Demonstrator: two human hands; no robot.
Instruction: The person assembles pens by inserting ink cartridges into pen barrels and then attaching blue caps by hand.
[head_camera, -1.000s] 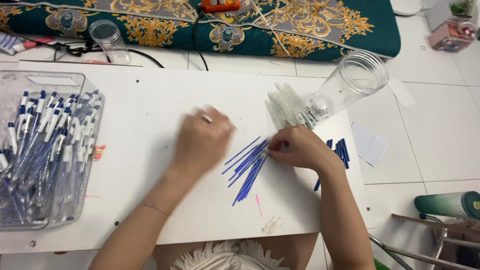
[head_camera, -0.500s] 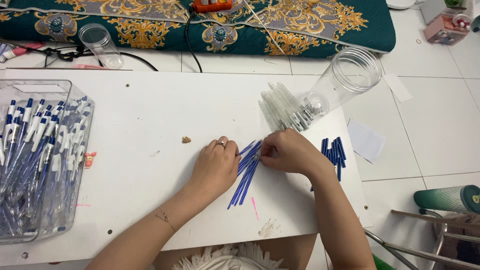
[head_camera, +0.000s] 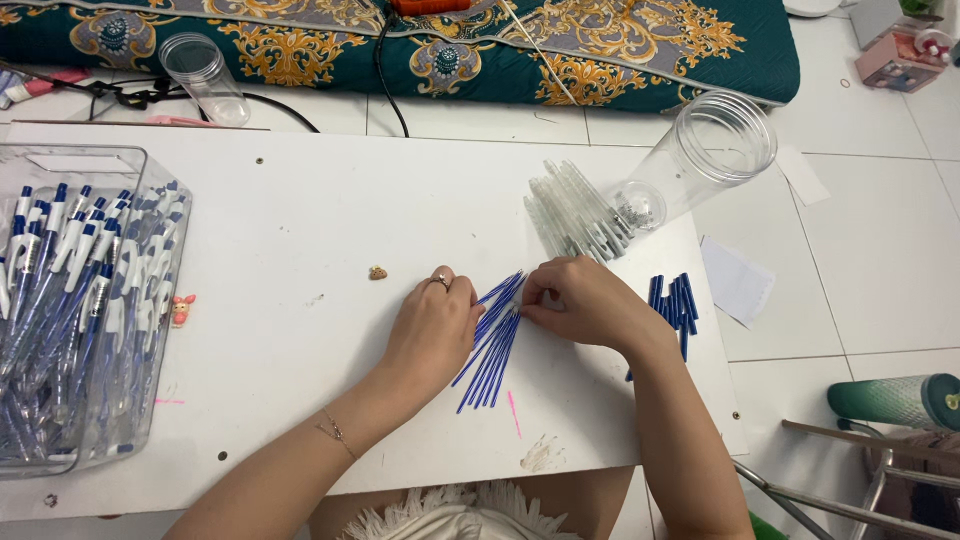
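Blue pen refills (head_camera: 490, 345) are lying fanned out on the white board (head_camera: 300, 220), just right of centre, between the two hands. Left hand (head_camera: 432, 330) is resting palm-down on the left edge of the fan, fingers curled, ring showing; can't tell if it's actually gripping any. Right hand (head_camera: 585, 305) is pinching at the upper ends of the refills with thumb and fingertips, grasping what looks like one or a few; exact count is hidden.

Just right of the right wrist a second small batch of blue parts (head_camera: 672, 305) is sitting on the board. Above the right hand a bundle of clear pen barrels (head_camera: 575, 212) is lying flat, touching the base of a clear plastic jar (head_camera: 705, 160) that is tipped on its side, mouth pointing up-right over the board's edge.

Small brown speck (head_camera: 377, 272) is sitting left of the left hand. At the far left, a clear bin (head_camera: 80, 165) is holding assembled blue-and-white pens (head_camera: 70, 300). Another clear jar (head_camera: 205, 80) is standing on the floor beyond the board, next to a teal patterned mat (head_camera: 420, 45).
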